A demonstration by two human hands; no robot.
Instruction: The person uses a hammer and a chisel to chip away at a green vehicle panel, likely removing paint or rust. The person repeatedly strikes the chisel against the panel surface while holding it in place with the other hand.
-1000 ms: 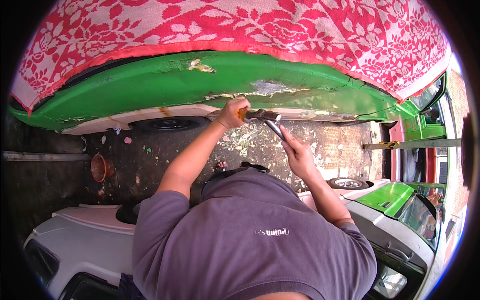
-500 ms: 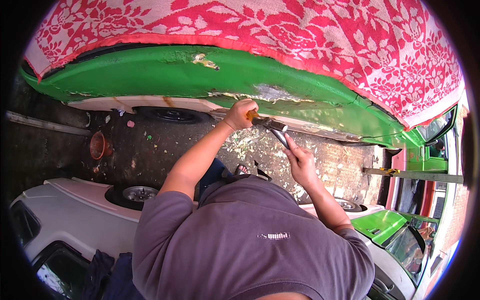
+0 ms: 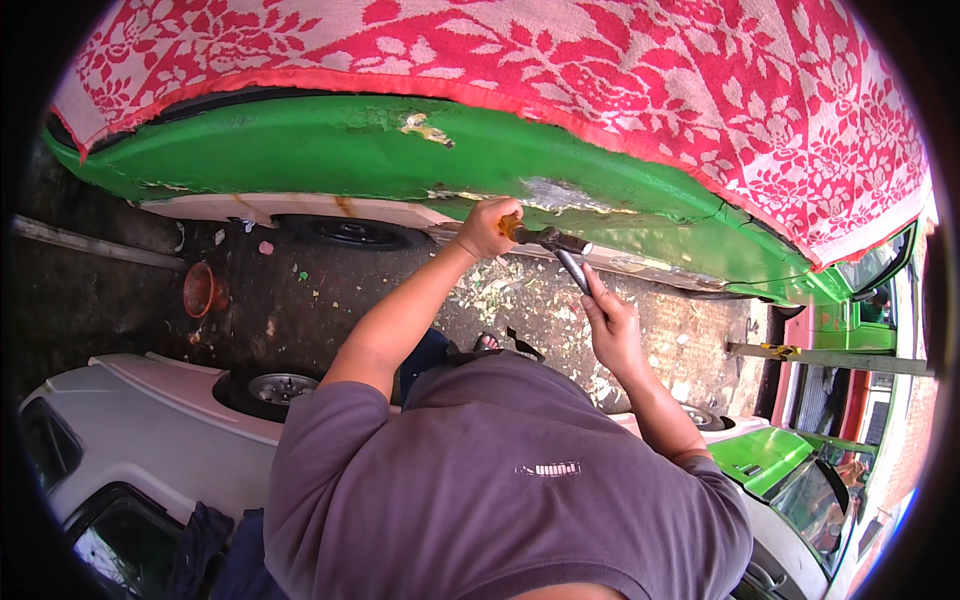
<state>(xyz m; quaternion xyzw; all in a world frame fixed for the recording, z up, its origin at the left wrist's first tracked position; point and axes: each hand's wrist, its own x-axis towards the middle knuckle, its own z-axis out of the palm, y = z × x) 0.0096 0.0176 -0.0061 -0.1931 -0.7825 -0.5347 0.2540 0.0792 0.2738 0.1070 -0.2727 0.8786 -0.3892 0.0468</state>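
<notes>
My left hand (image 3: 487, 228) is closed round an amber-handled tool (image 3: 511, 229), a chisel or screwdriver by its look, with its blade hidden by the fist. In my right hand (image 3: 615, 325) is a hammer (image 3: 573, 268), gripped by its dark metal handle. The hammer head (image 3: 566, 243) lies right beside the butt of the amber handle; whether they touch I cannot tell. Both hands are close to the lower edge of a green car side panel (image 3: 300, 150), where bare grey metal (image 3: 565, 195) and flaking filler (image 3: 428, 130) show through the paint.
A red-and-pink floral cloth (image 3: 600, 70) covers the car's upper part. Paint chips (image 3: 500, 285) litter the ground. An orange-brown pot (image 3: 202, 290) stands at left. Behind me is a white-and-green vehicle (image 3: 160, 420); a metal bar (image 3: 850, 357) juts in at right.
The hammer in my right hand has shifted slightly up and to the right. My left hand keeps its hold on the amber-handled tool. The whole view has moved a little.
</notes>
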